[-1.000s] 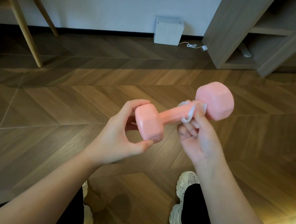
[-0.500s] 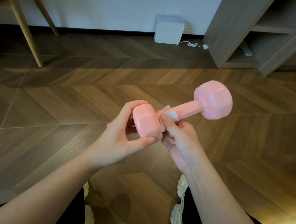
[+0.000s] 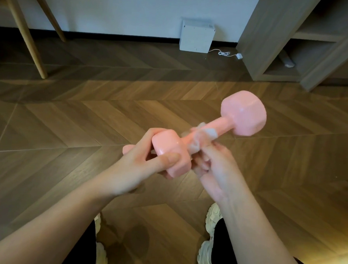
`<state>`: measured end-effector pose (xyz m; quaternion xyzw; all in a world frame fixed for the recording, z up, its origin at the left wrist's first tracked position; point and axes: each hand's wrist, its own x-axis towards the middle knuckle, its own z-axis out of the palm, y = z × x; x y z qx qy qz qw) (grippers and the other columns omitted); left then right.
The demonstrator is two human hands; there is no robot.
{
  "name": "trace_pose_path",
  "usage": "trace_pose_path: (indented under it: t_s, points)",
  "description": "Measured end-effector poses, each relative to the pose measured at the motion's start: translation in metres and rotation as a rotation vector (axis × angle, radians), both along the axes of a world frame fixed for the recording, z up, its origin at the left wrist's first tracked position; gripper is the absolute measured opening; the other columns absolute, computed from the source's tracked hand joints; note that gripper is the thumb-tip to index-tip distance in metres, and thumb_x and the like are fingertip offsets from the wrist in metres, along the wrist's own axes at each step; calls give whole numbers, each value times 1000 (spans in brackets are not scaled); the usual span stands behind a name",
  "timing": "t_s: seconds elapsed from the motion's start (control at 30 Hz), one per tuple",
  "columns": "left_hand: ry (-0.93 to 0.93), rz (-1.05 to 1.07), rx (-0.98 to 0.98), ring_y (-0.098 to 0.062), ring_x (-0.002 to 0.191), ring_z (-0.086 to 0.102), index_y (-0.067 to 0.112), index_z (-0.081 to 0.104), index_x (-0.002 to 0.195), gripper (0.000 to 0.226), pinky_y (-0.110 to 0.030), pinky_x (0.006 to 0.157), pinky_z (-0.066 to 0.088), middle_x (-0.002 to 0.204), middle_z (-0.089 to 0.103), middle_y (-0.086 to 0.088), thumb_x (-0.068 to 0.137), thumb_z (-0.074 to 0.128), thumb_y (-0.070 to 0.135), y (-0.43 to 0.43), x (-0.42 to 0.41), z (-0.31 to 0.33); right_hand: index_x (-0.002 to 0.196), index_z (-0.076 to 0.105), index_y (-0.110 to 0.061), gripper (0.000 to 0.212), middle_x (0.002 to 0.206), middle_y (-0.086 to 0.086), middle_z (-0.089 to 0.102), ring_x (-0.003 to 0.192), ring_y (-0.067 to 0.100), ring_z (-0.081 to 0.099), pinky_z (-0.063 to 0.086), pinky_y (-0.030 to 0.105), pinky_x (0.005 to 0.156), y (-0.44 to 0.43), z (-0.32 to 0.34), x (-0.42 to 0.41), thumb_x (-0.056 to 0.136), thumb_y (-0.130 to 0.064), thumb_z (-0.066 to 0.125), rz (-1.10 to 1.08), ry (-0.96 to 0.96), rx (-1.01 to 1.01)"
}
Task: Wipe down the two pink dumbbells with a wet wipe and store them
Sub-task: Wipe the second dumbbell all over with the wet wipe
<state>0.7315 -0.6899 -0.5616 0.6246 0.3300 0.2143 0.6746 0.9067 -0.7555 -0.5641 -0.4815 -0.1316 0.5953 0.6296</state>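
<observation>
Dumbbell [image 3: 243,113] is gripped at its near head by left hand [image 3: 135,170]; wet wipe [image 3: 201,138], pinched round handle [image 3: 223,124] by right hand [image 3: 215,170], has been slid outward again. Wiping judged unfinished.

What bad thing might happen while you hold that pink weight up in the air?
The left hand grips just one end of the dumbbell, so the far end could tip and slip free. The shoes are below it, so a drop might hit toes or dent the wood floor. The wet wipe in the right hand may leave the handle slippery.
</observation>
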Motion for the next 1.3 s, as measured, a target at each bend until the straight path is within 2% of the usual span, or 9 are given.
trace_pose_path:
  t_s: [0.13,0.43,0.63,0.77,0.87,1.0,1.07,1.23,1.3]
  points:
    - [-25,-38,-182,-9,57,62,11,42,127,55,-24,55,50,100,58,-15,81,59,34,1,1,4,59,71,-22,20,45,-10,45,36,3,38,36,14,41,-1,-5,-13,77,-30,72,98,-105,-110]
    - [-173,-61,-524,-26,51,60,-8,51,121,65,-28,45,50,71,60,-25,76,57,39,2,-1,6,98,71,-11,29,47,-8,39,35,4,35,32,15,36,8,1,19,77,-31,71,-193,277,146]
    - [-208,-144,-635,-25,55,59,5,71,103,55,-29,48,53,81,61,-20,91,39,49,7,0,1,78,76,-15,10,44,-9,36,35,2,27,26,15,38,6,-7,-11,76,-24,72,129,-45,-14]
    - [-163,-114,-631,-24,58,58,0,59,116,59,-30,50,55,82,57,-22,89,43,49,4,7,-4,77,61,-9,16,42,-8,38,34,3,31,33,15,38,4,-9,-12,85,-20,70,16,-87,-118]
    - [-68,-78,-443,-23,65,62,2,45,128,74,-28,53,54,89,60,-23,74,61,50,1,8,-7,82,60,-10,17,43,-9,35,33,3,30,32,15,38,9,0,9,78,-23,70,-211,43,-54]
    - [187,-54,360,-3,102,58,46,33,126,69,-17,73,51,119,48,23,69,71,55,-7,-2,-9,88,77,-10,22,54,-5,39,36,6,31,31,15,39,7,7,25,76,-29,74,-290,208,59]
    - [145,-13,500,-4,112,53,47,30,129,75,-17,83,51,122,43,28,69,74,50,-6,-4,-14,81,80,-12,18,55,-4,41,37,6,32,32,14,39,5,8,24,79,-28,73,-294,242,104]
    - [-140,67,-444,-30,85,70,28,35,144,85,-38,67,59,127,58,-16,72,65,63,-16,18,-8,79,79,-11,20,52,-6,37,35,5,30,27,14,37,7,9,24,75,-29,72,-360,278,195]
    - [-167,86,-572,-27,69,63,17,44,142,80,-33,59,55,114,56,-24,84,51,72,-13,24,-3,80,78,-11,20,52,-6,37,35,5,31,28,14,37,7,7,23,77,-30,71,-353,266,197]
